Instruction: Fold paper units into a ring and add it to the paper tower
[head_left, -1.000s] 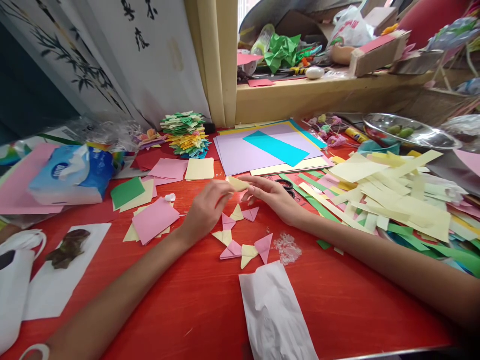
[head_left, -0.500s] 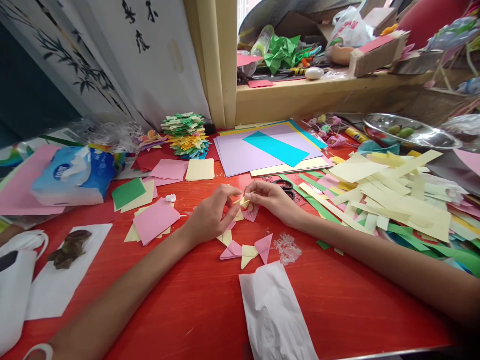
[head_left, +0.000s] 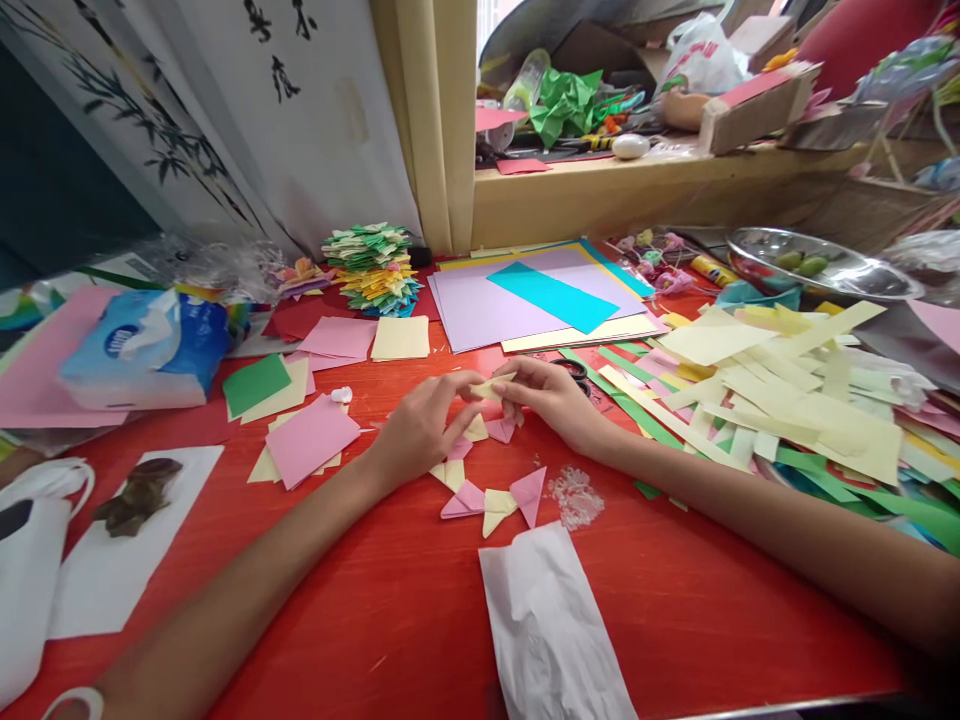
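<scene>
Between the fingertips of both hands is a small folded piece of pale yellow paper [head_left: 493,387]. My left hand [head_left: 427,422] pinches its left end with thumb and fingers. From the other side, my right hand [head_left: 551,398] grips it, with some fingers curled beneath. Just below the hands, folded pink pieces [head_left: 528,495] and folded yellow pieces [head_left: 498,510] lie in a curved row on the red table [head_left: 360,600]. The hands partly cover the upper end of that row. Black-handled scissors [head_left: 576,370] lie behind my right hand.
Pink paper squares [head_left: 313,440] lie left of my hands, near a tissue pack [head_left: 150,345]. Paper strips [head_left: 795,390] are heaped at the right. A white paper bag [head_left: 551,620] lies in front. Stacked folded paper [head_left: 373,268] and large lilac sheets [head_left: 480,310] are at the back.
The folded yellow paper has turned and now lies flatter and longer between my fingertips. My right fingers have shifted slightly upward around it. Both hands stay in nearly the same place.
</scene>
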